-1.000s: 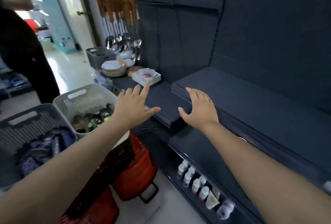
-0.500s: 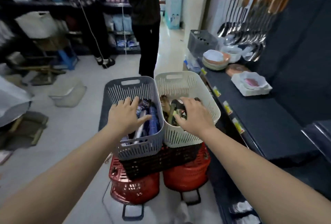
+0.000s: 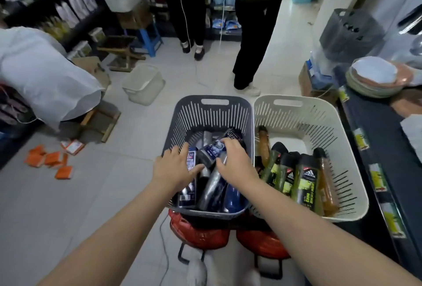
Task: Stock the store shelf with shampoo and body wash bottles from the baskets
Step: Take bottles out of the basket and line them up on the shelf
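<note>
Left hand (image 3: 175, 168) and right hand (image 3: 236, 163) side by side, palms down, fingers (image 3: 182, 149) bent.
</note>
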`<state>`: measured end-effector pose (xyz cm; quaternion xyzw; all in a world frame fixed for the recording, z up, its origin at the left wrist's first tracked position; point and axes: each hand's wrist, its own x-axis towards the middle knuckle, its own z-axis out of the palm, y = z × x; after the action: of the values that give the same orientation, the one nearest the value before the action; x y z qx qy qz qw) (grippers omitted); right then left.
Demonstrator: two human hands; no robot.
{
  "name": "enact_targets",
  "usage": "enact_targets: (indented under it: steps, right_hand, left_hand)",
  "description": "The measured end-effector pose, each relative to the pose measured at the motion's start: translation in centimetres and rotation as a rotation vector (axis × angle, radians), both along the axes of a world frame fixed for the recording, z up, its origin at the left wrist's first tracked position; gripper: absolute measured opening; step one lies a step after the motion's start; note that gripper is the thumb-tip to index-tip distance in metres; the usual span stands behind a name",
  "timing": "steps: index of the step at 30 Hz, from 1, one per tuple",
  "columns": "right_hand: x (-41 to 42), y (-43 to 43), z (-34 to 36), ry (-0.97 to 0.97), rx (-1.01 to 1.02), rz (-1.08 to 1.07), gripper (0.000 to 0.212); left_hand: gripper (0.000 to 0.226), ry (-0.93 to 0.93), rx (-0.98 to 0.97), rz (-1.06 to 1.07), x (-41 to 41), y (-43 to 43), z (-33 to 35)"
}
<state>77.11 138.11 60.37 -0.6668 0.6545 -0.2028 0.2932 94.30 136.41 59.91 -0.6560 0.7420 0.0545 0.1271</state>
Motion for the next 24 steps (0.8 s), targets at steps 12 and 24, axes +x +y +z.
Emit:
enact_targets:
  steps: [12, 24]
  right_hand:
    - [4.0, -2.3, -7.1, -0.045, 0.554, -0.695, 0.095]
    - [3.0, -2.3, -9.3, -0.083, 0.618, -0.703, 0.091]
  left_hand:
    - [0.081, 0.082, 0.111, -0.175, 0.4, -5.0, -3.9]
    - [0.058, 0.257, 0.229, -0.276, -1.9, -5.4, -7.1]
